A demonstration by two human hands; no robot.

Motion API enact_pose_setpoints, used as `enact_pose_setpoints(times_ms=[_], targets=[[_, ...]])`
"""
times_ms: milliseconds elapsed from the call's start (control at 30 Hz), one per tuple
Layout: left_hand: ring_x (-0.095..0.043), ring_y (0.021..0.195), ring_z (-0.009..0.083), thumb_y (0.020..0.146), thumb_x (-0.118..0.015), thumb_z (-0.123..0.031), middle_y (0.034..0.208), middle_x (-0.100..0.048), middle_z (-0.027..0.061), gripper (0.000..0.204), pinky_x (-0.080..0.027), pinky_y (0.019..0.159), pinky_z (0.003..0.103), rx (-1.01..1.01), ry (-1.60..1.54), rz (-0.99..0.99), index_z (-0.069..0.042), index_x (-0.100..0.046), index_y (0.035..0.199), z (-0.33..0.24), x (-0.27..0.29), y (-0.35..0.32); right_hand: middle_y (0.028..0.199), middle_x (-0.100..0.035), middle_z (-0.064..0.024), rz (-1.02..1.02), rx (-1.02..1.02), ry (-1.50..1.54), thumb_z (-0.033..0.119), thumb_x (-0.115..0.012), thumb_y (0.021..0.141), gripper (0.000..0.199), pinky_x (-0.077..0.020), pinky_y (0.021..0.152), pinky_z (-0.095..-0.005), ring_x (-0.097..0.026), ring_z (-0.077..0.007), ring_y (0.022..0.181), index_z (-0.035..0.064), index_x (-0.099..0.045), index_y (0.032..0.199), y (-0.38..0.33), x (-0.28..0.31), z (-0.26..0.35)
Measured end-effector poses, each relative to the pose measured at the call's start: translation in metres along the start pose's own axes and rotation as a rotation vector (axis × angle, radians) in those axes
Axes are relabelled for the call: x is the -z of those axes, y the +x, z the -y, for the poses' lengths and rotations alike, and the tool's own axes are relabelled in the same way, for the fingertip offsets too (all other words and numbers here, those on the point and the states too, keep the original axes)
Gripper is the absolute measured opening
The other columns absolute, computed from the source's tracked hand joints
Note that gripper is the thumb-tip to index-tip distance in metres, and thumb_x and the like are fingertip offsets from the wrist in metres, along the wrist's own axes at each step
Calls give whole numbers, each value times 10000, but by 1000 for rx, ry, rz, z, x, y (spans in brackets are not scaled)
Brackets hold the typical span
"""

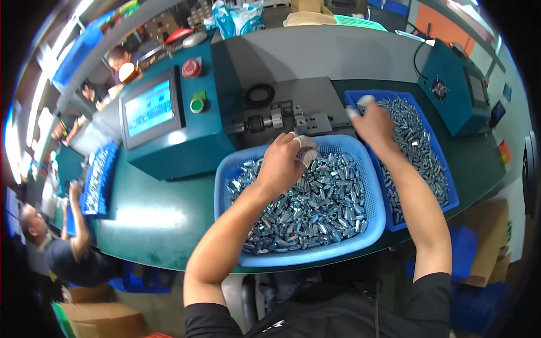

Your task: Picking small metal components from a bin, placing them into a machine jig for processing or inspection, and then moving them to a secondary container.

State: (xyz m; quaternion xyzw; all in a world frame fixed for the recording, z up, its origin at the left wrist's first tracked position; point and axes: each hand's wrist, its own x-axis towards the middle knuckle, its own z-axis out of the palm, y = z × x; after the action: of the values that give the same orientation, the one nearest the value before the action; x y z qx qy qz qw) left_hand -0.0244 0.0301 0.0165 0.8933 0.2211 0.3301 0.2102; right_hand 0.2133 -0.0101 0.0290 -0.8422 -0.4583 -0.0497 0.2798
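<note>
My left hand (pixel 283 164) is above the far part of a light blue perforated basket (pixel 225 169) heaped with small shiny metal parts (pixel 315 208). White covers wrap its fingertips, and the fingers are bent together; whatever they hold, if anything, is hidden. My right hand (pixel 373 125) hovers at the left edge of a dark blue bin (pixel 437 149) filled with similar small metal parts (pixel 414 135). White covers show on two of its fingertips, which stand apart with nothing visible between them. Between and beyond my hands lies a metal chuck and fixture (pixel 276 117).
A teal machine (pixel 186 143) with a lit touchscreen (pixel 149 110), red button (pixel 191 68) and green button (pixel 196 105) stands left of the fixture. A black ring (pixel 259 94) lies behind it. Another teal machine (pixel 451 90) is at right. A co-worker (pixel 73 248) sits at far left.
</note>
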Motion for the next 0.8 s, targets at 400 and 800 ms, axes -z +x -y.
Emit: enact_pose_setpoints(times_ms=[400, 800], targets=[[-591, 782, 298, 703, -703, -45, 831, -637, 124, 180, -475, 715, 363, -33, 311, -158, -50, -706, 883, 2, 11, 50, 763, -660, -155, -74, 93, 424, 221, -660, 760, 282, -490, 682, -466, -636, -371, 773, 81, -560, 983, -16, -52, 27], [-570, 925, 270, 698, -672, -114, 884, -650, 78, 177, -415, 839, 401, 103, 452, 29, -125, -723, 867, 33, 3, 77, 708, -658, -145, 28, 148, 421, 188, -658, 734, 175, -507, 664, -441, -643, -348, 724, 94, -656, 881, -14, -52, 29]])
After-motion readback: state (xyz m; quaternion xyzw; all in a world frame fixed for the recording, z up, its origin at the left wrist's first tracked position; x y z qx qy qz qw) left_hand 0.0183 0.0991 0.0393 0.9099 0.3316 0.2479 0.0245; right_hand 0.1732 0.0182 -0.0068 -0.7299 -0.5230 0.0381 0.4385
